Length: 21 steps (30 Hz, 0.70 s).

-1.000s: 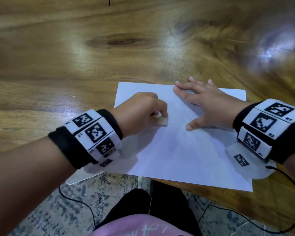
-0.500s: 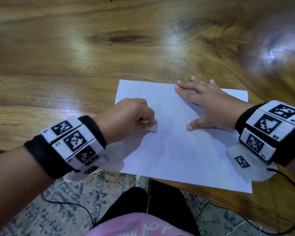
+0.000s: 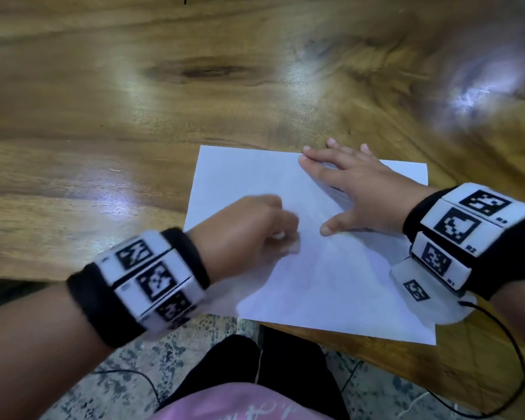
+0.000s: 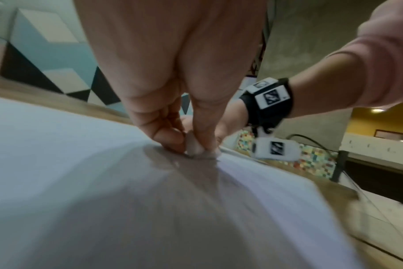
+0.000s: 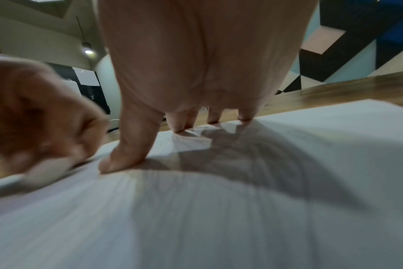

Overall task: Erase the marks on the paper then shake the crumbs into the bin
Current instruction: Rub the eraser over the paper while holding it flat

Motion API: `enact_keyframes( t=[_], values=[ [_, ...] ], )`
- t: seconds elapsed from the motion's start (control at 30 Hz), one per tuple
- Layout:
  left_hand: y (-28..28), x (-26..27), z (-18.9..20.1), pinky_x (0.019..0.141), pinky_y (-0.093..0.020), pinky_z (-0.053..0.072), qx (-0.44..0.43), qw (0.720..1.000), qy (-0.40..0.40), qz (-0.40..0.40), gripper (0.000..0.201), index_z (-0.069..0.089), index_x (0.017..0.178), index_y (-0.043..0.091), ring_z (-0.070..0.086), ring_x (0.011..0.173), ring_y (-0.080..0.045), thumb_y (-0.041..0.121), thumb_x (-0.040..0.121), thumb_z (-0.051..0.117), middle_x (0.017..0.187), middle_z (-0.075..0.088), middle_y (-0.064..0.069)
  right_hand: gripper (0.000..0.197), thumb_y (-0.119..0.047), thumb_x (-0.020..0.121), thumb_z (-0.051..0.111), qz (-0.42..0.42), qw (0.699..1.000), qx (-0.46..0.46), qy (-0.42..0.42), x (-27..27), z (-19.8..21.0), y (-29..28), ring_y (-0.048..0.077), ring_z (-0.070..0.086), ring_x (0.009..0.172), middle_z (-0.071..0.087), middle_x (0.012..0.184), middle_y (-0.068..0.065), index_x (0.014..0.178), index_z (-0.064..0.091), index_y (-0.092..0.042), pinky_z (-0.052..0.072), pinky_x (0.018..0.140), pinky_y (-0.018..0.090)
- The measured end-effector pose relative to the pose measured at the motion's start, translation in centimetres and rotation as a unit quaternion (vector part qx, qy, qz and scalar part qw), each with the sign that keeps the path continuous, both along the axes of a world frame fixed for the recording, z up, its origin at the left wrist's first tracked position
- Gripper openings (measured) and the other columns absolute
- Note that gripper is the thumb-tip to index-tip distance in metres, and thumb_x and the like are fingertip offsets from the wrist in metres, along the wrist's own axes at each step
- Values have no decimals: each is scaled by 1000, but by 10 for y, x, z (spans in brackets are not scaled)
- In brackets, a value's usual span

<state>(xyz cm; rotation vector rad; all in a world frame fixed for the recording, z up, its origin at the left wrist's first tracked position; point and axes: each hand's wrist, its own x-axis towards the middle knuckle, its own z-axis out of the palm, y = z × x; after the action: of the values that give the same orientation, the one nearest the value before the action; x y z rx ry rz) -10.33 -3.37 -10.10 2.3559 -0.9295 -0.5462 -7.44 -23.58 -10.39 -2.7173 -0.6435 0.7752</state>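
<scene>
In the head view, a thin white sheet of paper (image 3: pixel 331 268) lay flat on the glossy, grain-streaked wooden table (image 3: pixel 134 116), in the lower centre-right of the frame, its near edge running just past the table's front edge above a speckled floor (image 3: pixel 103 386). The left hand (image 3: pixel 249 231), motion-blurred, was curled into a fist on the sheet's left half, pinching a small pale eraser (image 3: pixel 288 245) against it. The right hand (image 3: pixel 355 183) lay spread and flat on the sheet's upper right, fingers straight, the fingertips reaching the far edge. Broad bare wood stretched across the upper and left parts of the frame. The left wrist view showed what the head view blurred: thumb and fingers (image 4: pixel 163 134) clamped together around the rounded, greyish eraser (image 4: pixel 194 147), its underside touching the paper (image 4: pixel 69 163); the right forearm with its black band sat at right. The right wrist view showed the thumb (image 5: pixel 127 154) and straight fingertips pressed on the paper (image 5: pixel 334 154), faint pencil lines under them, and the blurred left hand (image 5: pixel 39 118) at left with the eraser (image 5: pixel 46 171) on the sheet.
</scene>
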Motion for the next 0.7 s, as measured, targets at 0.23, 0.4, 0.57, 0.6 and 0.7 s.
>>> enact_keyframes(
  t=[0.23, 0.4, 0.57, 0.6, 0.7],
  values=[
    [11, -8, 5, 60, -12, 34, 27, 997, 59, -33, 6, 67, 80, 25, 47, 63, -2, 27, 78, 61, 73, 46, 11, 104, -49, 73, 68, 5, 1000, -11, -5, 0, -1, 0, 10, -17, 142, -10, 155, -19, 147, -3, -32, -14, 113, 37],
    [-27, 22, 3, 63, -24, 35, 19, 999, -20, 34, 5, 66, 80, 16, 54, 68, -22, 19, 77, 64, 75, 48, -1, 105, -51, 72, 68, 10, 1000, -10, -4, 1, -1, 1, 10, -17, 143, -11, 155, -19, 147, -3, -33, -13, 114, 39],
    [-5, -15, 2, 59, -21, 36, 28, 999, 24, -12, 7, 59, 74, 23, 48, 62, -10, 24, 81, 60, 71, 43, 6, 105, -51, 74, 67, 15, 1000, -14, -5, 1, -1, -1, 10, -19, 142, -14, 154, -19, 147, -6, -31, -13, 113, 37],
    [-1, -20, 2, 61, -22, 38, 35, 999, 27, -13, 7, 61, 78, 24, 50, 65, -11, 26, 82, 56, 73, 45, 5, 104, -51, 74, 66, 18, 1000, -17, -4, 1, -1, -1, 10, -20, 142, -15, 154, -18, 146, -7, -31, -13, 113, 38],
    [1, -26, 1, 64, -26, 43, 49, 998, 28, 0, 14, 61, 83, 25, 51, 69, -11, 30, 81, 49, 78, 48, 5, 102, -51, 76, 64, 33, 999, -25, -6, 2, 0, -3, 10, -21, 141, -17, 154, -16, 146, -7, -30, -13, 114, 38]
  ],
)
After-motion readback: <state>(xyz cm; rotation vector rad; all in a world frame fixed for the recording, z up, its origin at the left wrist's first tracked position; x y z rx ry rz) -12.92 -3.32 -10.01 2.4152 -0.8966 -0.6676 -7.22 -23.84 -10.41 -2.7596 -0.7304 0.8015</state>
